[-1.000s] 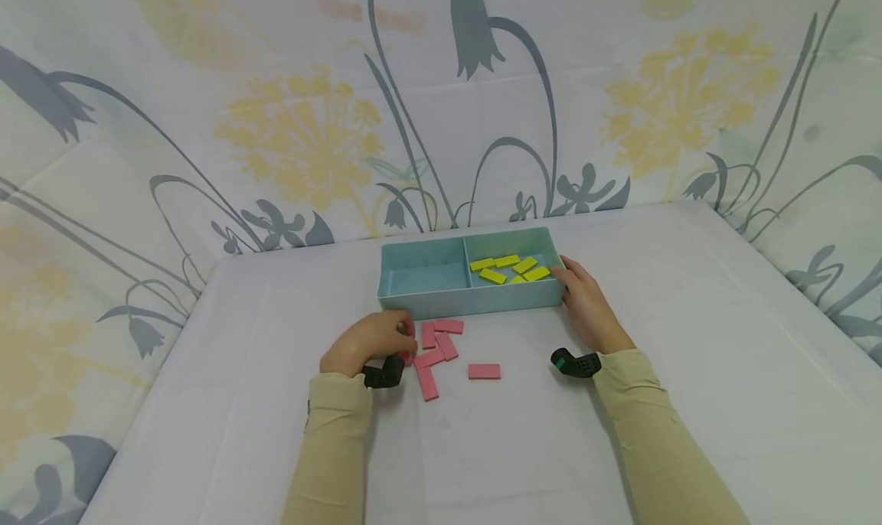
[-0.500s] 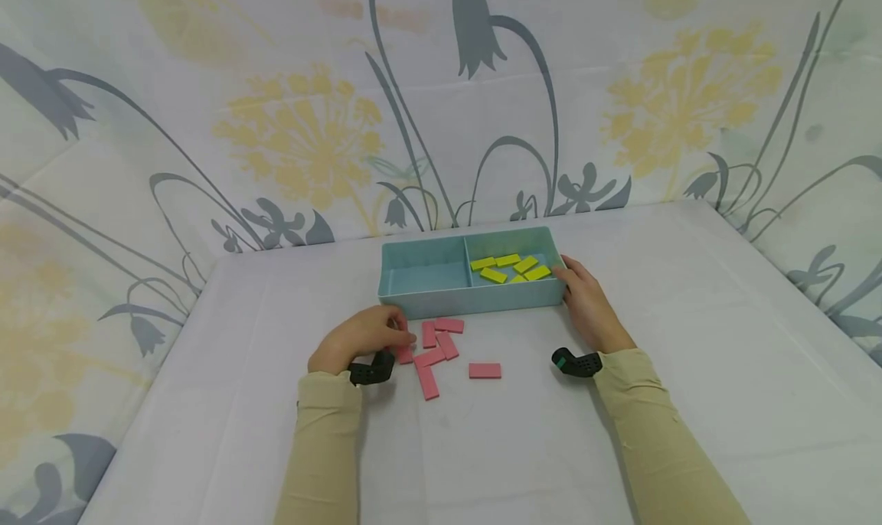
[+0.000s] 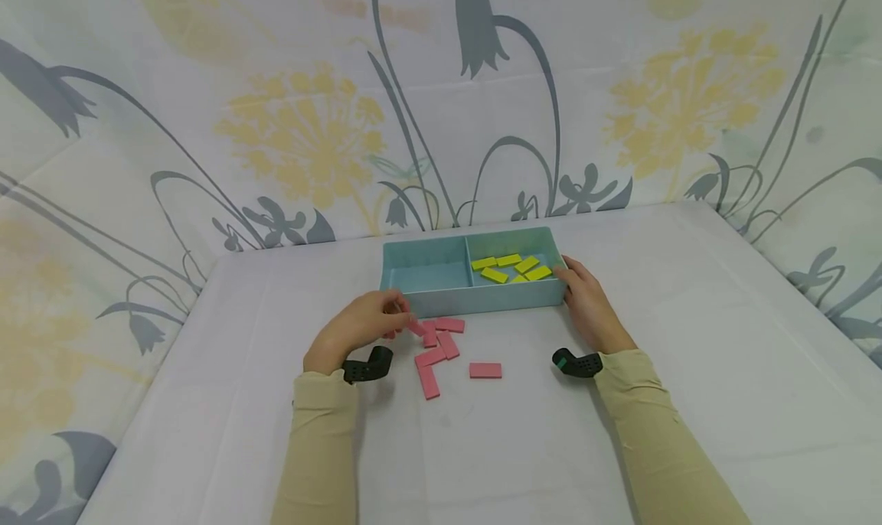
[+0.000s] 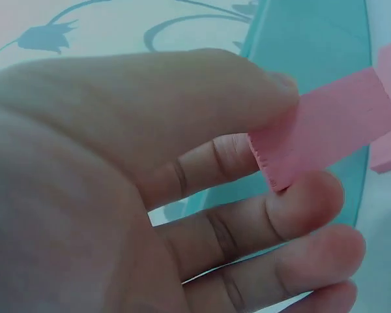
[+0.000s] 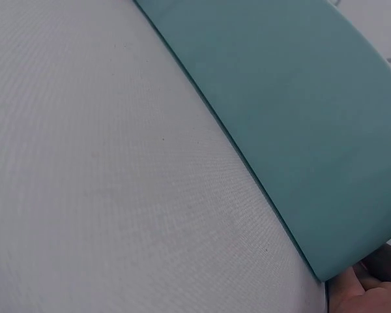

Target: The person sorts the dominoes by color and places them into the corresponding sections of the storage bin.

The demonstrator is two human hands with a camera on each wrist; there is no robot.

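White cloth covers the table [image 3: 207, 402], floral sheet behind; teal tray [image 3: 441, 304] is the landmark. Left hand [image 3: 358, 327] just in front of the tray's near-left corner, thumb and forefinger pinching one pink block [image 4: 326, 127] by its end, other fingers loosely curled. Remaining pink blocks [image 3: 441, 345] lie scattered in front of the tray's near wall. Yellow blocks [image 3: 510, 269] fill its right compartment, left one bare. Right hand [image 3: 586, 307] rests against the tray's right end, fingers curled on the wall. Best handling, I'd judge: firm pinch, lift clear of the near wall, tray braced
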